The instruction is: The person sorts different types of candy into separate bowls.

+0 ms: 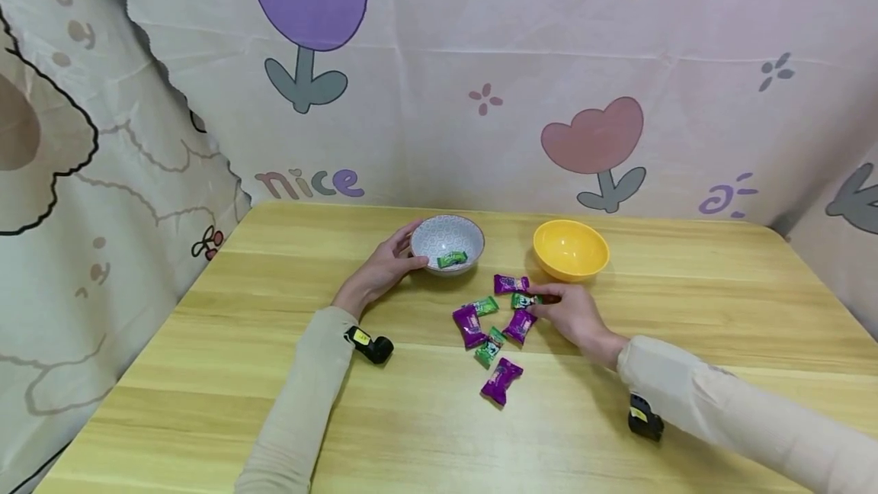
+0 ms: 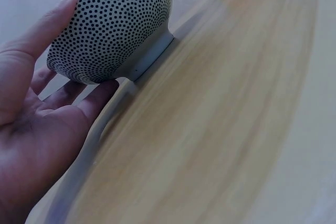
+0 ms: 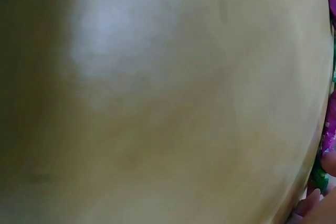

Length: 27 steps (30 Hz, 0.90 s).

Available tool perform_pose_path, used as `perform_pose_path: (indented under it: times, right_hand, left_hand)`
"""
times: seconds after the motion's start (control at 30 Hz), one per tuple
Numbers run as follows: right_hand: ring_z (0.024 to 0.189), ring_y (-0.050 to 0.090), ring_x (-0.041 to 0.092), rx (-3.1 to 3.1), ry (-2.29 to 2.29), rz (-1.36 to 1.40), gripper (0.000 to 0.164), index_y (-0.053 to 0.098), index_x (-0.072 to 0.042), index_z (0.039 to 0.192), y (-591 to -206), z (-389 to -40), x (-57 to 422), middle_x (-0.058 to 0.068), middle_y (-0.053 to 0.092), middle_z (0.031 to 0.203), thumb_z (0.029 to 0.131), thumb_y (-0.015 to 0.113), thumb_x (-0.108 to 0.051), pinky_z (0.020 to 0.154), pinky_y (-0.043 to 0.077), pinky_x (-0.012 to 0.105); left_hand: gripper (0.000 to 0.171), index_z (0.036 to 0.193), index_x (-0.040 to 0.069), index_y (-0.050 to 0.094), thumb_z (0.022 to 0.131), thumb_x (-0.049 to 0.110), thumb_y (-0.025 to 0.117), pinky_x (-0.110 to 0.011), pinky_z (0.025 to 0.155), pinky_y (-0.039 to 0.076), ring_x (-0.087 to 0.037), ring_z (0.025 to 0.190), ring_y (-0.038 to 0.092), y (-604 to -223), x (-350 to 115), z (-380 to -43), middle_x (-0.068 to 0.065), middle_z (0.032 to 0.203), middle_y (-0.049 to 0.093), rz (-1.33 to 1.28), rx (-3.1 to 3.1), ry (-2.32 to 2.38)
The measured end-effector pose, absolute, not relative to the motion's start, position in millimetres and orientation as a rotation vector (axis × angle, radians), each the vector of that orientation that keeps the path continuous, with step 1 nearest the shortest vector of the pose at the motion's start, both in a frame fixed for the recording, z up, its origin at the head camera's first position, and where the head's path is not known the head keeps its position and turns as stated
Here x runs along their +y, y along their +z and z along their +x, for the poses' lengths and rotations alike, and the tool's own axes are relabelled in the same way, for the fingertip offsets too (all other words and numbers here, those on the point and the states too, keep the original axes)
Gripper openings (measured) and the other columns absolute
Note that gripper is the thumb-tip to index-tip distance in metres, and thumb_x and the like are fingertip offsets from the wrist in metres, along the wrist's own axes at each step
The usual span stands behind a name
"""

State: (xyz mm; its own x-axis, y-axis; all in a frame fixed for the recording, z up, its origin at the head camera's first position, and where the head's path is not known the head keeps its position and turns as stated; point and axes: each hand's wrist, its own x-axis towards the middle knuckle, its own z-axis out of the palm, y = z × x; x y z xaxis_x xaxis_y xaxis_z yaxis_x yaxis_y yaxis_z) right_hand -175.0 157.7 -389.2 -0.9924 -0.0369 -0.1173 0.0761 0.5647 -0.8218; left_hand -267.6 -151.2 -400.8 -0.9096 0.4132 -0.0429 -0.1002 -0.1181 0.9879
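Note:
My left hand holds a patterned bowl by its left side, thumb at the rim and fingers below. Inside that bowl lies one green-wrapped candy; its outside is dotted black. With thumb and fingertips, my right hand pinches another green-wrapped candy in front of the yellow bowl. Close beside those fingertips are a purple-wrapped candy and a second purple candy. The right wrist view catches only parts of the fingers and wrappers at its right edge.
Further left on the wooden table lie a purple candy, a green candy and another green one. A lone purple candy sits nearer the front. Behind the table hangs a printed cloth.

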Motion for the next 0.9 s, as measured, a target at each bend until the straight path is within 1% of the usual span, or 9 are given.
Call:
perform_pose_path:
  times: [0.17, 0.33, 0.57, 0.77, 0.87, 0.9]
  right_hand:
    - [0.107, 0.056, 0.029, 2.693, -1.394, 0.030, 0.027, 0.070, 0.001, 0.113, -389.4, -175.2, 157.8, 0.018, 0.065, 0.118, 0.087, 0.069, -0.005, 0.086, 0.046, 0.037]
    - [0.108, 0.056, 0.032, 2.699, -1.399, 0.019, 0.024, 0.071, 0.002, 0.109, -389.2, -174.4, 158.1, 0.018, 0.067, 0.113, 0.087, 0.069, -0.006, 0.090, 0.045, 0.043]
    - [0.106, 0.056, 0.030, 2.684, -1.426, 0.027, 0.023, 0.071, 0.001, 0.107, -389.0, -174.2, 159.2, 0.016, 0.068, 0.110, 0.086, 0.070, -0.007, 0.087, 0.044, 0.039]
    - [0.107, 0.055, 0.029, 2.630, -1.476, 0.065, 0.024, 0.071, 0.001, 0.108, -388.9, -173.8, 159.9, 0.016, 0.068, 0.110, 0.087, 0.069, -0.009, 0.089, 0.043, 0.040]
    - [0.105, 0.054, 0.027, 2.607, -1.488, 0.096, 0.025, 0.070, 0.001, 0.109, -387.5, -173.5, 159.7, 0.015, 0.068, 0.110, 0.087, 0.070, -0.011, 0.087, 0.043, 0.037]
    - [0.102, 0.054, 0.027, 2.597, -1.495, 0.110, 0.026, 0.070, 0.000, 0.110, -387.0, -173.5, 159.6, 0.015, 0.068, 0.110, 0.087, 0.069, -0.012, 0.084, 0.043, 0.036]
  left_hand:
    - [0.078, 0.155, 0.014, 0.022, 0.090, -0.009, 0.058, -0.038, 0.110, 0.031, -0.030, 0.143, 0.020, -401.6, -151.2, -268.5, -0.014, 0.158, 0.016, 0.348, 1.820, 2.086]
    - [0.079, 0.155, 0.014, 0.021, 0.090, -0.009, 0.059, -0.038, 0.111, 0.030, -0.031, 0.143, 0.018, -402.1, -150.7, -267.9, -0.015, 0.158, 0.013, 0.349, 1.827, 2.082]
    - [0.078, 0.155, 0.013, 0.021, 0.090, -0.009, 0.058, -0.038, 0.111, 0.030, -0.031, 0.143, 0.018, -401.6, -151.0, -265.8, -0.014, 0.158, 0.013, 0.350, 1.817, 2.094]
    - [0.079, 0.155, 0.014, 0.020, 0.090, -0.009, 0.058, -0.037, 0.111, 0.029, -0.031, 0.144, 0.016, -402.3, -151.5, -266.0, -0.014, 0.159, 0.011, 0.342, 1.812, 2.087]
    - [0.079, 0.155, 0.013, 0.019, 0.090, -0.009, 0.058, -0.038, 0.111, 0.028, -0.031, 0.144, 0.015, -401.8, -151.6, -266.7, -0.014, 0.159, 0.010, 0.354, 1.814, 2.085]
    - [0.079, 0.155, 0.012, 0.019, 0.090, -0.009, 0.058, -0.038, 0.111, 0.028, -0.031, 0.144, 0.015, -401.3, -151.5, -266.8, -0.014, 0.159, 0.010, 0.358, 1.817, 2.083]
